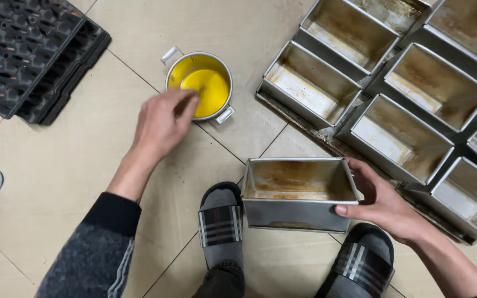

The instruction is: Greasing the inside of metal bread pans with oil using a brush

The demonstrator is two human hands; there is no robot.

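Loaf tin [299, 193] being gripped at its right end by right hand [385, 204], above two slippered feet.
Left hand [161, 124], fingers pinched, is dipping into one pot [200, 83] of yellow liquid; seven more tins [393, 127] are sitting at the floor's upper right corner.

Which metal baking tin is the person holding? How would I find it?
Start at the two striped slippers on the tiled floor. Just above them the right hand grips one rectangular loaf tin. Unlike the other tins crowded on the tray, it stands alone, off the tray.

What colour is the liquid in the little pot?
Bright yellow liquid, in the small metal pot, seen clearest from the head view.
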